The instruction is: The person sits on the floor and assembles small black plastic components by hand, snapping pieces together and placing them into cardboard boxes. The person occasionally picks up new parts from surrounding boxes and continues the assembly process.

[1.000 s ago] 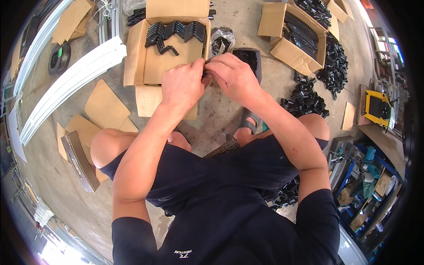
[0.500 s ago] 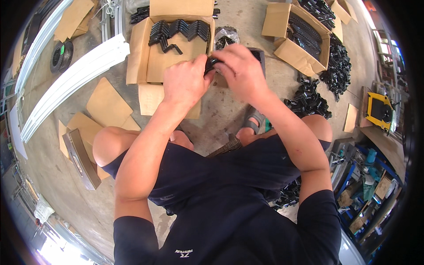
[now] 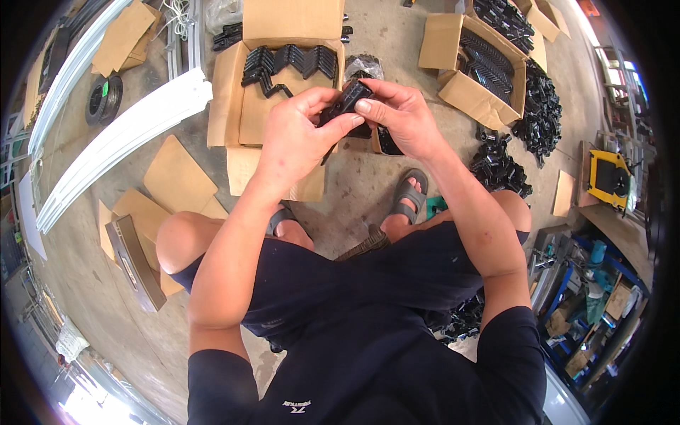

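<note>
Up in front of me, both hands hold a black angled bracket [image 3: 346, 100]. My left hand [image 3: 299, 133] grips its left end, with the thumb laid along the near side. Around its right end close the thumb and fingers of my right hand [image 3: 405, 117]. Beyond my left hand stands an open cardboard box [image 3: 225, 99], where black V-shaped brackets [image 3: 290, 59] are nested in rows at the far side. Part of a dark container [image 3: 387, 142] shows below my right hand, its contents mostly hidden.
A second cardboard box [image 3: 473, 108] filled with black brackets stands at the far right, beside heaps of loose black parts [image 3: 540, 113]. Long white strips [image 3: 131, 134] and flat cardboard pieces [image 3: 180, 173] lie to the left. A plastic bag [image 3: 365, 67] sits between the boxes.
My hands have turned the bracket and tilted it, so more of it shows. My right hand has rolled over, thumb now facing up. The view has shifted slightly.
</note>
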The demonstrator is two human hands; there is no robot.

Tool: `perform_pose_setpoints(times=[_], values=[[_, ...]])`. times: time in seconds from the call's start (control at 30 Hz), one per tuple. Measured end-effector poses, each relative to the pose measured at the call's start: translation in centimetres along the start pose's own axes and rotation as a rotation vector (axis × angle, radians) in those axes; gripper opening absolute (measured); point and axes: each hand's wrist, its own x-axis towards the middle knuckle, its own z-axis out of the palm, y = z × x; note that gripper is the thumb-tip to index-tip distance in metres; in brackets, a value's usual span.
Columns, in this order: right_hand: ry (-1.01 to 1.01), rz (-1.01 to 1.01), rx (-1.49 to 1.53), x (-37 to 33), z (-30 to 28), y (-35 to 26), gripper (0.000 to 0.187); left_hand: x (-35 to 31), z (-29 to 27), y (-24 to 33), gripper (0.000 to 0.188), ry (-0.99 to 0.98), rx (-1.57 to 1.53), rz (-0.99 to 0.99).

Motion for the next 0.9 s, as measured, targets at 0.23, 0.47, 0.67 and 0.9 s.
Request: perform_pose_setpoints(times=[0.23,0.47,0.67,0.9], values=[[0.055,-0.021,0.055,0.3,0.3,-0.1,0.031,-0.3,0.9,-0.3,0.03,0.136,-0.065,0.242],[0.099,0.011,-0.08,-0.2,1.1,-1.5,0.031,0.0,1.2,-1.1,0.021,0.149,-0.181,0.234],[0.153,0.062,-0.227,3.1,-1.4,-2.0,0.042,0.3,-0.2,-0.1,0.021,0.259,-0.378,0.191],[0.141,0.164,-0.97,10.6,-5.9,13.7,0.021,-0.1,-3.3,1.2,0.026,0.379,-0.598,0.216]])
